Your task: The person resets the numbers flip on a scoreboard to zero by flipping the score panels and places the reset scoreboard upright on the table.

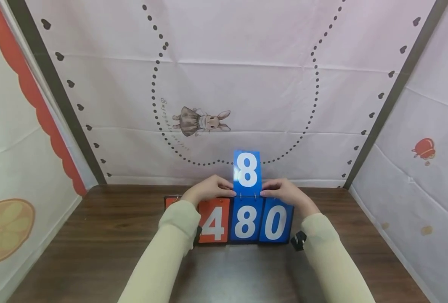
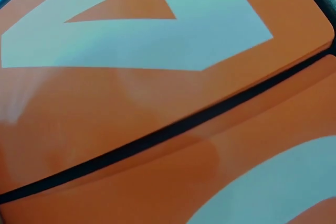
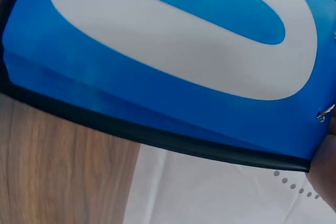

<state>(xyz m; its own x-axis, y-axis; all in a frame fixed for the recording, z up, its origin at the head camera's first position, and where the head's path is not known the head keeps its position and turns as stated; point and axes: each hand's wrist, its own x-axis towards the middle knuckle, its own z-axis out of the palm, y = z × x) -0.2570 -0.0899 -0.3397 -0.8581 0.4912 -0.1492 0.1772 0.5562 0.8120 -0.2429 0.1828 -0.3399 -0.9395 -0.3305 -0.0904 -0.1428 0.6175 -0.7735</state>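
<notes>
A flip scoreboard (image 3: 157, 148) with a black frame leans on the table, its number cards hung on metal rings. One blue card with a white 8 (image 1: 247, 168) stands flipped up above the top edge. My left hand (image 1: 208, 188) pinches its lower left edge, and my right hand (image 1: 288, 193) does the same at the lower right, near the rings. Below hang another blue 8 card (image 1: 245, 219), a blue 0 card (image 1: 275, 222) and a red 4 card (image 1: 214, 221). My left arm partly hides a further red card (image 1: 170, 201). Neither hand's fingers show in the left wrist view.
The scoreboard stands on a brown wood-grain table (image 1: 99, 235). Behind it rises a pale cloth wall (image 1: 242, 97) with dotted lines and a printed rabbit. Side panels (image 1: 413, 202) flank the table. A dark wrist device (image 1: 298, 240) sits by the right sleeve.
</notes>
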